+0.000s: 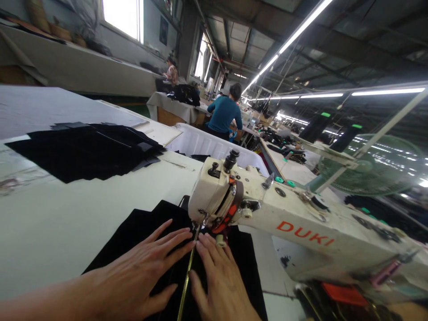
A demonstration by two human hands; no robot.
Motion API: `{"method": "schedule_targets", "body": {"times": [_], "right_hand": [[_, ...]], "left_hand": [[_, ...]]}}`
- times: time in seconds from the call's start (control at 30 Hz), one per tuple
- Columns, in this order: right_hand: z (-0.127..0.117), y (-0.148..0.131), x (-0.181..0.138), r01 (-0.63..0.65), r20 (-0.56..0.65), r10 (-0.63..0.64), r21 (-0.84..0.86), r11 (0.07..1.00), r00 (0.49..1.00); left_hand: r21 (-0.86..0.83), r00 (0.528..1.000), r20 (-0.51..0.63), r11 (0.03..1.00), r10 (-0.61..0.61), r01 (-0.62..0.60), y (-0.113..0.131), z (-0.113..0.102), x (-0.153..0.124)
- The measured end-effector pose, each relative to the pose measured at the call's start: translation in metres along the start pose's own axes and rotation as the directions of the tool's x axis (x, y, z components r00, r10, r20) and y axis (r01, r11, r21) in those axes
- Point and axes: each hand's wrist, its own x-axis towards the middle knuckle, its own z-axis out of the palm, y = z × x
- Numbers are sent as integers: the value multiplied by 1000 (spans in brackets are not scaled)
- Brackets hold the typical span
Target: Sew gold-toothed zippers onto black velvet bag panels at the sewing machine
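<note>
Black fabric (123, 243) lies flat on the sewing table, running under the head of a white sewing machine (264, 200). Down its middle goes a narrow gold strip (186, 281), which leads up to the needle area. My left hand (147, 263) rests on the cloth left of the strip, fingers spread and pointing at the presser foot. On the other side, my right hand (217, 276) lies flat on the fabric with its fingertips close to the foot. Both hands press the cloth from above. The needle itself is too small to make out.
A stack of black cut pieces (90, 149) sits on the table at the left. Behind the machine stands a white plastic bin (214, 145). Thread cones (346, 138) and a green fan (374, 165) are at the right. A person in a blue top (224, 113) works farther back.
</note>
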Motion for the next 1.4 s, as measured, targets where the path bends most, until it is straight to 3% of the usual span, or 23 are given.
{"method": "schedule_targets", "body": {"times": [0.27, 0.53, 0.73, 0.83, 1.03, 1.13, 1.23, 1.4], "right_hand": [[0, 5, -3, -12, 71, 10, 25, 1000, 997], [-2, 6, -1, -30, 126, 25, 33, 999, 992], [-6, 5, 6, -59, 196, 47, 58, 997, 980], [-13, -5, 1, -130, 198, 110, 91, 987, 974], [-39, -55, -52, -267, 159, 238, 197, 943, 958], [-43, -76, -74, -266, 133, 237, 279, 923, 962], [-41, -86, -82, -224, 117, 199, 271, 936, 973], [-37, -93, -76, -149, 90, 132, 215, 965, 987]], "left_hand": [[-62, 1000, 2, 998, 6, -6, -4, 3, 2], [-20, 999, -39, 999, 36, -37, -14, 17, 2], [20, 999, -29, 999, 40, -39, -13, 10, 11], [45, 999, -33, 999, -23, 24, 10, 10, -4], [-3, 998, -59, 1000, -5, 5, 72, 20, -77], [-133, 991, -75, 986, -108, 97, 74, 25, -91], [-289, 966, -4, 925, -259, 247, 63, 21, -89], [-317, 965, 15, 914, -261, 252, 61, 12, -84]]}}
